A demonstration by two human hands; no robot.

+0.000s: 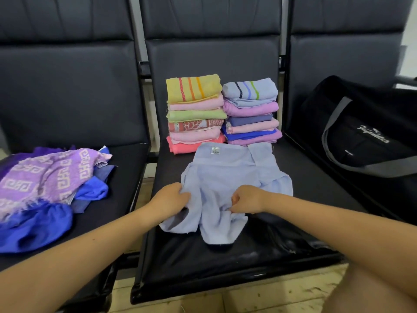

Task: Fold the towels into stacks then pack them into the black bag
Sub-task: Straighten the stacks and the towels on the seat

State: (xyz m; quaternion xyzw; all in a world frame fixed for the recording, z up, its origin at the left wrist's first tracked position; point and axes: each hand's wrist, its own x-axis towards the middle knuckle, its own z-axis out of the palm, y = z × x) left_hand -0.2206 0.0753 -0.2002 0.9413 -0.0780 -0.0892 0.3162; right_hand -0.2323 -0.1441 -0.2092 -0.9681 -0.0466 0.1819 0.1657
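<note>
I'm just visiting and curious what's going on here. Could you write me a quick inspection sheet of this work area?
Surface: black padded middle seat in a row of seats.
Job's things: light blue towel lying rumpled on it; two folded stacks behind, left stack topped yellow, right stack topped blue; black bag on the right seat.
Clutter: unfolded purple and blue towels heaped on the left seat.
Hands: left hand and right hand both grip the light blue towel's near edge.
Cables: nothing seen.
Surroundings: seat backs behind; pale floor below.
</note>
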